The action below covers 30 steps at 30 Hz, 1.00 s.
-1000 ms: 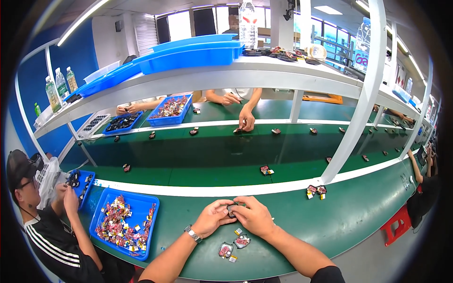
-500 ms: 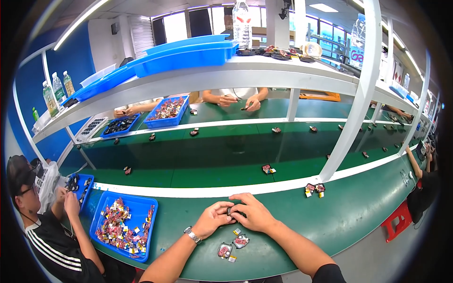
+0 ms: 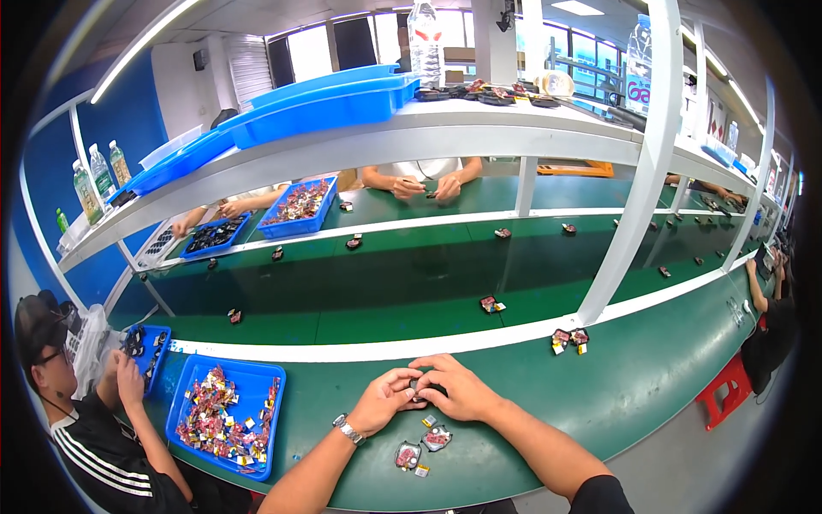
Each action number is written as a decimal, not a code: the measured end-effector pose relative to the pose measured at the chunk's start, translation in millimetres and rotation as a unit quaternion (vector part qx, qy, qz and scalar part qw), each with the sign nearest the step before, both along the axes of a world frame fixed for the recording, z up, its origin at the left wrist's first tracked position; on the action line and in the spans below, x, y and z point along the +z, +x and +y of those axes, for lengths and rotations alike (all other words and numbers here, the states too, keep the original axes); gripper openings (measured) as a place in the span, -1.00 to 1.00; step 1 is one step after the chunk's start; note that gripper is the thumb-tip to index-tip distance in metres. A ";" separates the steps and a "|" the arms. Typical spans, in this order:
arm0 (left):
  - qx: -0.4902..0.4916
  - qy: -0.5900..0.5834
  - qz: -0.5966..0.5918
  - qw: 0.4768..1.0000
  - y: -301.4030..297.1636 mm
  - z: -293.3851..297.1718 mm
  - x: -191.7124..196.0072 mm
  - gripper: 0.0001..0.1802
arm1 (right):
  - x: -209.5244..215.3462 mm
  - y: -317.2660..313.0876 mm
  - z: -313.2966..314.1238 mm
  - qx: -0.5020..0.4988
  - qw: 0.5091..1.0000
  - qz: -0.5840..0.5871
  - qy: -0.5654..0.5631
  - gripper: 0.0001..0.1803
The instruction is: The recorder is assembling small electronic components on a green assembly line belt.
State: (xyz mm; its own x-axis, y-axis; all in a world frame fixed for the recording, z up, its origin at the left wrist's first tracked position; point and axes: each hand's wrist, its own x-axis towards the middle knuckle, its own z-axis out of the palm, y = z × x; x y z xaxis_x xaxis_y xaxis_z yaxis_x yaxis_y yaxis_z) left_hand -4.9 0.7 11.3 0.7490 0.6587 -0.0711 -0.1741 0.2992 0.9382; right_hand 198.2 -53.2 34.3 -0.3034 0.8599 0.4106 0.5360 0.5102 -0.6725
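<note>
Both of my hands meet over the green worktop, fingers closed around a small black casing (image 3: pixel 416 387) that they mostly cover. My left hand (image 3: pixel 382 403), with a metal watch on its wrist, grips its left side. My right hand (image 3: pixel 456 389) curls over it from the right, fingertips pressed to it. Just below my hands lie two small open electronic assemblies, a left one (image 3: pixel 408 456) and a right one (image 3: pixel 437 439). Each shows a reddish circuit board in a dark casing, with a yellow-and-white piece attached.
Left of my arms, a blue tray (image 3: pixel 280 403) holds many reddish boards. Beyond it a co-worker (image 3: pixel 103 428) handles parts. Similar assemblies lie on the green belt (image 3: pixel 394 308), and a pair (image 3: pixel 569 341) rests by the white post (image 3: pixel 629 171). An overhead shelf (image 3: pixel 342 141) spans the bench.
My hands stay around the black casing with only slight finger movement. The view has shifted a little. Across the belt, a co-worker's hand at the far left has reached toward the white tray.
</note>
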 end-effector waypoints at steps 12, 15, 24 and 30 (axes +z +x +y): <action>0.020 -0.006 -0.032 0.999 -0.8 -1.4 -2.2 -0.69 | -7.7 -6.2 -2.6 -0.028 0.997 -0.005 0.075 -0.86; 0.017 -0.019 -0.046 0.999 -1.1 0.0 -4.6 -0.70 | -12.4 -11.0 -4.2 -0.059 0.995 0.042 0.071 -0.87; 0.039 -0.033 -0.040 0.998 -2.1 2.9 -9.9 -0.73 | -13.1 -10.7 -3.6 -0.053 0.995 0.026 0.080 -0.87; 0.043 -0.032 -0.043 0.998 -1.0 1.5 -8.7 -0.72 | -17.8 -14.0 -5.6 -0.075 0.993 0.095 0.019 -0.87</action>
